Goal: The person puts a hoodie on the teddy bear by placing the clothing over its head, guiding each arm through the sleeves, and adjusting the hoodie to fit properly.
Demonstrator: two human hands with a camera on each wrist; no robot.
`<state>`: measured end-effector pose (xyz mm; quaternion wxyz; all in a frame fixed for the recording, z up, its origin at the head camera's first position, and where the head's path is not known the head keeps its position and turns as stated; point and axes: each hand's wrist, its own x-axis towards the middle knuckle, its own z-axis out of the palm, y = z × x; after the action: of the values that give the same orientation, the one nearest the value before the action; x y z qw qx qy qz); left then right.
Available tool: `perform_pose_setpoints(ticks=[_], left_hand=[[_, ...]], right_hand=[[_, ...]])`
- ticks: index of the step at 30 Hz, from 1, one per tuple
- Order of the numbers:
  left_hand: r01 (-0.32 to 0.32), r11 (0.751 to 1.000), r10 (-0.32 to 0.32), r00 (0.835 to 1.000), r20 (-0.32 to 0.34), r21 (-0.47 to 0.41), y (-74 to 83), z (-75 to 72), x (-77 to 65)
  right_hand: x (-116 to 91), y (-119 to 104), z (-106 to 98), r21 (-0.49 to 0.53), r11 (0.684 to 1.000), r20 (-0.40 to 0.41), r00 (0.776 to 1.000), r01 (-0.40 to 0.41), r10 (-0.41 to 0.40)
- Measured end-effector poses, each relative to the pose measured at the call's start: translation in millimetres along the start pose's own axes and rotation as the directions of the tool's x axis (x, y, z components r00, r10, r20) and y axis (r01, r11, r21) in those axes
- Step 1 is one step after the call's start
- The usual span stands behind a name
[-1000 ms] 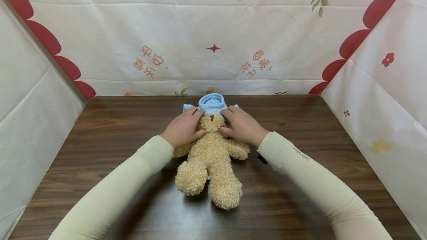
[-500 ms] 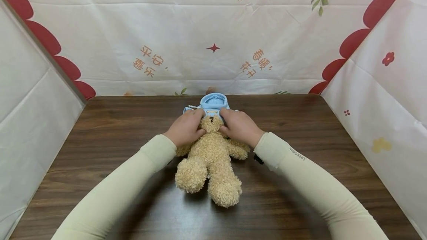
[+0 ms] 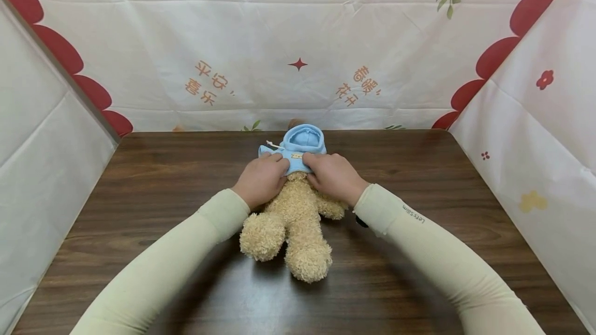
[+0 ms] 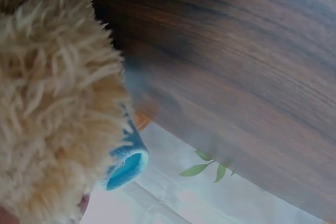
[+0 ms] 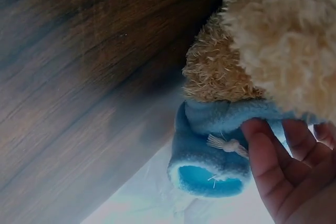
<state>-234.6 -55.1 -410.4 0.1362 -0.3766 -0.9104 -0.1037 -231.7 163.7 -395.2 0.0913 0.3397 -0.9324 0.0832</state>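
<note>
A tan teddy bear (image 3: 298, 203) lies with its legs toward me, its head end pointing to the back of the table. A light blue doll hoodie (image 3: 294, 165) covers the bear's head, its hem at the snout. My left hand (image 3: 262, 179) grips the hem on the left. On the opposite side, my right hand (image 3: 337, 176) pinches the hem between thumb and fingers. The right wrist view shows a short hoodie sleeve (image 5: 191, 129) beside a knotted white drawstring (image 5: 228, 144). Fur fills much of the left wrist view, hiding most of the left hand; another blue sleeve (image 4: 126, 169) sticks out below.
The dark wood table (image 3: 177, 211) ends at a white printed cloth backdrop (image 3: 261, 40) just behind the hoodie. More white cloth walls (image 3: 521, 133) rise along both sides. A small brown shape (image 3: 295, 122) shows behind the hood.
Both hands have drawn the hoodie toward me, over the bear's face; the snout that showed earlier is now mostly covered. The bear's legs have shifted slightly away from me.
</note>
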Motion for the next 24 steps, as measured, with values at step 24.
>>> perform_pose_setpoints(ticks=[24], left_hand=[[0.201, 0.883, -0.086, 0.958, 0.274, -0.424, -22.2, -7.2, -32.7]], right_hand=[[-33, 20, -3, 0.108, 0.992, 0.076, 0.994, 0.066, -0.074]])
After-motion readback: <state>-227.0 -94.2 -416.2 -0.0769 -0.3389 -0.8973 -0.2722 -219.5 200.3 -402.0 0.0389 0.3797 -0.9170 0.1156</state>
